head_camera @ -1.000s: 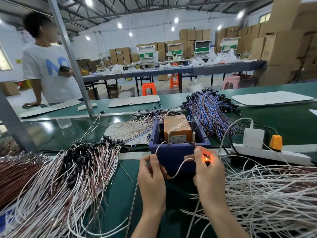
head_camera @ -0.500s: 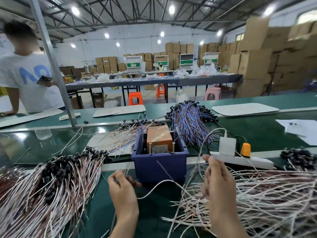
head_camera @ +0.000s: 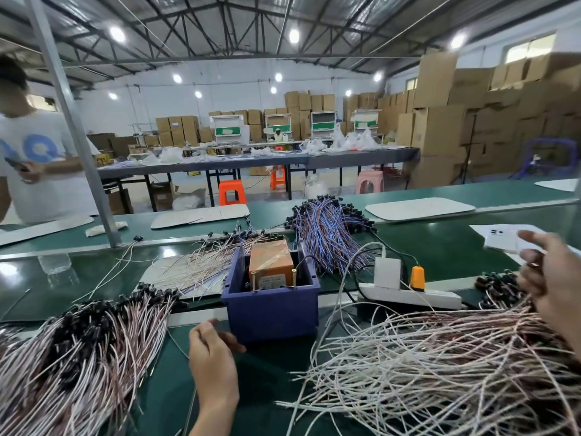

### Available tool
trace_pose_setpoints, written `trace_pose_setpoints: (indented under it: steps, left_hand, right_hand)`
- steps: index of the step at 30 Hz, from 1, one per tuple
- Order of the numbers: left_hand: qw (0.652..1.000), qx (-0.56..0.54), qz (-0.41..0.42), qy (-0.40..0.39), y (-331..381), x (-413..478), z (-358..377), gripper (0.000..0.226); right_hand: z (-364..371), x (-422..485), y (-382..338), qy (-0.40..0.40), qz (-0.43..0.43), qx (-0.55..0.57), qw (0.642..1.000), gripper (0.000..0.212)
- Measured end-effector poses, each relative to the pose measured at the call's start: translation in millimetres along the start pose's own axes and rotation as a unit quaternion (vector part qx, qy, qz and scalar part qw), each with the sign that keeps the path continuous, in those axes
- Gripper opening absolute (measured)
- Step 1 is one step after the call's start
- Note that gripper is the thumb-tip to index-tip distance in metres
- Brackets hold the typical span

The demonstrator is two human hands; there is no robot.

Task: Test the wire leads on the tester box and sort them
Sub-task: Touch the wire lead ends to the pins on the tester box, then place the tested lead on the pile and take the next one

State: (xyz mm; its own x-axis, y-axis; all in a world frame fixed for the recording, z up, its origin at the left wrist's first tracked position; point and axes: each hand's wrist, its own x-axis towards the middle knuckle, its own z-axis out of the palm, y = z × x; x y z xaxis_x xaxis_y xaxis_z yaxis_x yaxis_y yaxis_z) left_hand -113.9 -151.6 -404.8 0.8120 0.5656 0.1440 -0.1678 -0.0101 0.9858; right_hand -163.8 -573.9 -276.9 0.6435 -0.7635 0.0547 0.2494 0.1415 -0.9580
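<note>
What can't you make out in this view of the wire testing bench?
Head view only.
Right hand: motion blur and the frame's right edge hide whether it holds a lead.
Left hand: its back hides what the fingers grip, if anything.
Tester box label: print too small.
Left wire pile: cut off by the left and bottom edges.

Tester box (head_camera: 272, 269) in bin (head_camera: 272, 309), wire piles left (head_camera: 78, 350) and right (head_camera: 440, 366), power strip (head_camera: 408, 297) right of bin

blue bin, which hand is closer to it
Left. The left hand is at the front-left corner of the blue bin; the right hand is far off to its right.
</note>
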Motion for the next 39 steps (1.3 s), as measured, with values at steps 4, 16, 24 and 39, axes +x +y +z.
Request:
trace_pose_setpoints:
  steps: [4, 16, 24, 39]
  left_hand:
    - [1.0, 0.012, 0.009, 0.003, -0.2, -0.4, 1.4, 0.031]
    - [0.989, 0.108, 0.052, -0.082, 9.6, 10.0, -19.9, 0.036]
    - [0.908, 0.387, 0.086, -0.137, 47.9, 103.2, -113.3, 0.015]
    - [0.708, 0.699, 0.069, -0.07, 50.6, 168.1, -169.0, 0.02]
  right_hand:
    - [-11.3, 13.8, -0.5, 0.058, -0.063, -0.175, 0.981, 0.036]
    - [119.9, -185.4, 79.8, -0.276, -0.279, -0.252, 0.884, 0.019]
    - [177.6, -240.0, 147.4, -0.48, -0.103, -0.2, 0.848, 0.023]
    - [193.2, -226.2, 193.7, -0.472, 0.002, -0.228, 0.851, 0.024]
